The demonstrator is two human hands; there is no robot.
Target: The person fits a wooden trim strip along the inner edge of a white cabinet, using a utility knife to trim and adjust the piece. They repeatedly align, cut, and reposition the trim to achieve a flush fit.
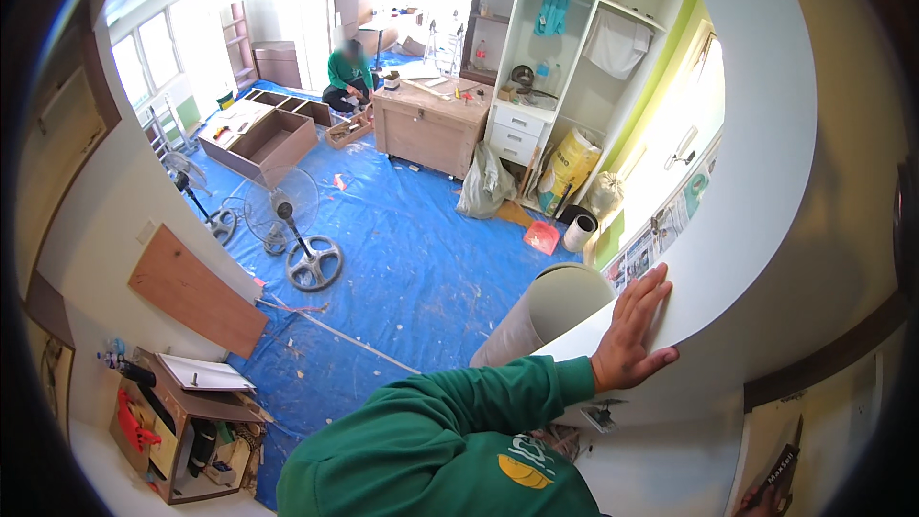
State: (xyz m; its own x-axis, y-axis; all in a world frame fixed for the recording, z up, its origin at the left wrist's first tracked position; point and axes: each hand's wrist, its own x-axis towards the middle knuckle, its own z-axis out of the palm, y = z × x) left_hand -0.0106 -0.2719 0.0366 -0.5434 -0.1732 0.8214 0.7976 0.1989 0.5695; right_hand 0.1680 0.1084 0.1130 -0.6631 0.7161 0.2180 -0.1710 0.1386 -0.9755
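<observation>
My left hand [632, 330] lies with fingers stretched on the edge of a curved white wall panel [713, 297], holding nothing. Its green sleeve crosses the lower middle of the view. At the lower right edge, my right hand [763, 502] is partly in view, closed around a dark, tapered tool [787, 464] with pale lettering; its exact kind is unclear. The tool points upward in front of a pale panel. Just left of my left hand stands a large roll of pale sheet material [517, 325].
Blue plastic sheeting [402, 258] covers the floor. Another person [349, 72] crouches at the back beside a low wooden cabinet frame [273, 144] and a wooden chest [431, 129]. A pedestal fan [311, 263] stands mid-left. An open cabinet [182, 436] with tools sits lower left.
</observation>
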